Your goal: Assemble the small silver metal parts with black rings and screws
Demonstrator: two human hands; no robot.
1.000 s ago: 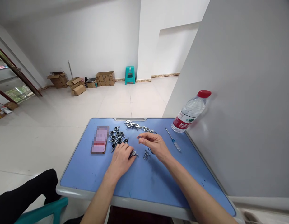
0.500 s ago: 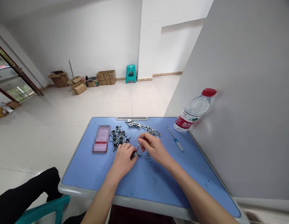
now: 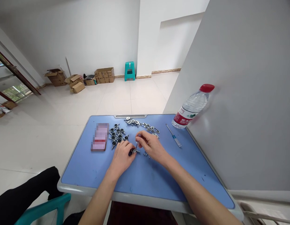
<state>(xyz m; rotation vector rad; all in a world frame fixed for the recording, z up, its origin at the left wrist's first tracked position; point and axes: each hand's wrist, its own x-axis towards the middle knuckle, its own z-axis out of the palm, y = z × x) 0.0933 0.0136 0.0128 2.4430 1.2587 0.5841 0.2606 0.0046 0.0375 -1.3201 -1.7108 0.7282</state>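
Note:
On the blue table top (image 3: 98, 175), my left hand (image 3: 121, 156) is closed around a small black-and-metal part (image 3: 133, 151), its fingers covering much of it. My right hand (image 3: 151, 146) pinches a small screwdriver (image 3: 136, 145) nearly upright, its thin shaft pointing down at that part. Whether the tip sits in a screw is too small to tell. Just right of the part lie several tiny screws (image 3: 146, 154). Behind my left hand is a cluster of similar parts (image 3: 118, 131) with round black centres. Thin metal plates (image 3: 133, 122) and looped metal pieces (image 3: 150, 127) lie near the far edge.
A phone (image 3: 100, 137) lies at the left of the table. To the right are another screwdriver (image 3: 174, 136) with a clear blue handle and a water bottle (image 3: 189, 109) beside the grey wall. Cardboard boxes (image 3: 104, 75) and a teal stool (image 3: 130, 71) stand beyond. Someone's black-clad leg (image 3: 30, 187) shows at left.
The whole view has shifted slightly, so everything appears a little higher and further left. Both hands keep the same hold, the screwdriver still pointing at the part.

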